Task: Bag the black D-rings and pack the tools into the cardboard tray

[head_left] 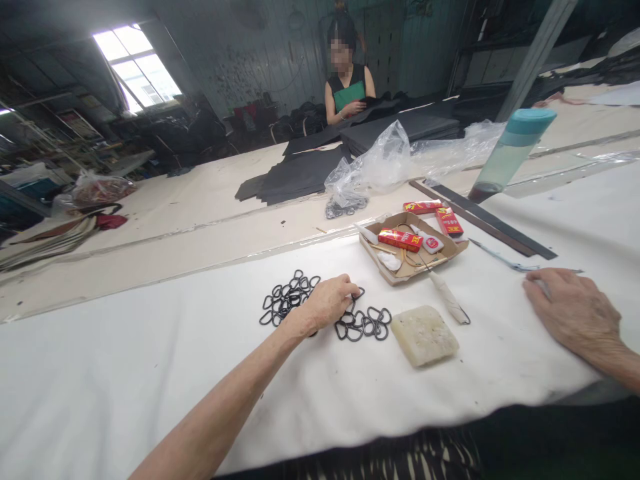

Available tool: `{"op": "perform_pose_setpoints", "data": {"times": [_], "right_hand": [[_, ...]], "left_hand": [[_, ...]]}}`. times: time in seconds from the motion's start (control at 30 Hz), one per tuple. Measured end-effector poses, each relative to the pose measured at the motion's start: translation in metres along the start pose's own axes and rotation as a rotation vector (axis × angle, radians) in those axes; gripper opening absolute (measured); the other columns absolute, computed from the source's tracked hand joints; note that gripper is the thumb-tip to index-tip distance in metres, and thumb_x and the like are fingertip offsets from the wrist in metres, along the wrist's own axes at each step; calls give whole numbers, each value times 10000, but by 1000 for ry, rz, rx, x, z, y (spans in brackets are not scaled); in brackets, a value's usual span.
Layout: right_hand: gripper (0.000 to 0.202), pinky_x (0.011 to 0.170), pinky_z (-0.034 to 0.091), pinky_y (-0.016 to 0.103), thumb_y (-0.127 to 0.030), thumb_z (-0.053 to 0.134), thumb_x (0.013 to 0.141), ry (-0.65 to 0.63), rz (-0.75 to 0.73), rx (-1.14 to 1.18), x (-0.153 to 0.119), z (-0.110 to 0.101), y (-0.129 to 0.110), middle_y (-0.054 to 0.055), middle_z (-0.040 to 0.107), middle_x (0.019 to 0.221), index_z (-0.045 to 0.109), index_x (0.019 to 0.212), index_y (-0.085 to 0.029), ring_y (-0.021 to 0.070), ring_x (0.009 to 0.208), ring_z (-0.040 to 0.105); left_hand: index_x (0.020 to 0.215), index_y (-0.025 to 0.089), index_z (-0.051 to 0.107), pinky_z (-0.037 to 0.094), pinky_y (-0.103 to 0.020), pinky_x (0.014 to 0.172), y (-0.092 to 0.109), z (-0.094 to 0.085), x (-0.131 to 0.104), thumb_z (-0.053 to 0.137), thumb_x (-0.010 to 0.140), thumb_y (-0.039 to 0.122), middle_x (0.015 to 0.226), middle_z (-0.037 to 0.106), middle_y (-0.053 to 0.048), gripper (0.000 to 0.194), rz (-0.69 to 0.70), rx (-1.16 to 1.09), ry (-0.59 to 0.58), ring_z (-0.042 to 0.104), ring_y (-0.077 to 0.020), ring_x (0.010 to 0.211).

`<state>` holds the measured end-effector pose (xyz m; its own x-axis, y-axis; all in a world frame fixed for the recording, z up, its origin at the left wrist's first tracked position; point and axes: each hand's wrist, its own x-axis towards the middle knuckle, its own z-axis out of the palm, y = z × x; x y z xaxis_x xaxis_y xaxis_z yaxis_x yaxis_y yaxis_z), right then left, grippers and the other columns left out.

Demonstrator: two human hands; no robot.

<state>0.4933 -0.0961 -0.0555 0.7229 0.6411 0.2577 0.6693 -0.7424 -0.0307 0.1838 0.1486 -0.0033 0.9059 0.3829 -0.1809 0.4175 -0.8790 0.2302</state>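
My left hand [327,303] reaches over loose black metal D-rings, its fingers closed at a D-ring [361,292] by the fingertips. One pile of D-rings [287,300] lies left of the hand, partly behind it. A smaller group of D-rings [367,325] is spread under and right of the fingers. My right hand [577,310] rests palm down on the white table covering, its fingers lying loosely; its underside is hidden. Just beyond it lies a thin bluish metal tool [517,266], partly behind the fingers. A yellowish waxy block [425,335] sits between the hands.
A cardboard tray [400,275] holds red boxes and small items; a white-wrapped hooked tool [450,300] leans from it. Behind stand a teal-lidded bottle [520,143], dark strips [490,220], plastic wrap [375,167] and black sheets [300,175]. A co-worker [350,87] handles dark material across the table.
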Motion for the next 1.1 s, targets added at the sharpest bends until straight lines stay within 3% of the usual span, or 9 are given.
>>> {"op": "perform_pose_setpoints", "data": {"times": [0.27, 0.5, 0.6, 0.73, 0.83, 1.1], "right_hand": [[434, 763, 462, 420, -449, 187, 825, -34, 24, 0, 1, -1, 2, 95, 599, 1099, 542, 927, -222, 307, 912, 543], [426, 759, 463, 420, -455, 193, 820, -27, 20, -10, 2, 0, 1, 91, 602, 1099, 542, 920, -232, 311, 916, 544], [418, 751, 462, 418, -452, 195, 827, -10, 14, -12, 2, 1, 2, 92, 604, 1093, 542, 912, -234, 308, 906, 543], [416, 751, 460, 414, -446, 198, 839, -2, 6, -19, 1, 3, 4, 97, 603, 1092, 544, 917, -229, 306, 913, 539], [420, 741, 459, 412, -443, 198, 845, -4, 3, -28, 0, 3, 4, 98, 603, 1092, 547, 927, -226, 304, 908, 538], [422, 744, 456, 414, -440, 201, 847, -10, 13, -38, 0, 1, 2, 99, 600, 1101, 552, 929, -220, 303, 907, 544]], "left_hand": [[883, 207, 625, 444, -259, 724, -9, -1, -4, 453, 812, 139, 935, 606, -20, 198, -120, 64, 22, 592, -174, 862], [990, 151, 594, 451, -314, 714, -16, -12, -22, 405, 862, 137, 1035, 574, -87, 228, -316, 118, 99, 593, -214, 870], [1007, 198, 604, 439, -260, 776, -8, -13, -36, 432, 872, 144, 1083, 568, -42, 225, -195, 7, 114, 578, -158, 902], [941, 207, 650, 426, -222, 761, 1, -10, -48, 491, 808, 93, 978, 588, -16, 237, 56, -260, 16, 565, -130, 855], [930, 194, 648, 427, -226, 731, 1, -5, -48, 487, 765, 66, 936, 586, -17, 264, 52, -267, -59, 561, -135, 824], [917, 212, 623, 434, -249, 730, 9, 7, -43, 446, 805, 124, 950, 586, -12, 227, -51, -34, -74, 571, -146, 826]]}}
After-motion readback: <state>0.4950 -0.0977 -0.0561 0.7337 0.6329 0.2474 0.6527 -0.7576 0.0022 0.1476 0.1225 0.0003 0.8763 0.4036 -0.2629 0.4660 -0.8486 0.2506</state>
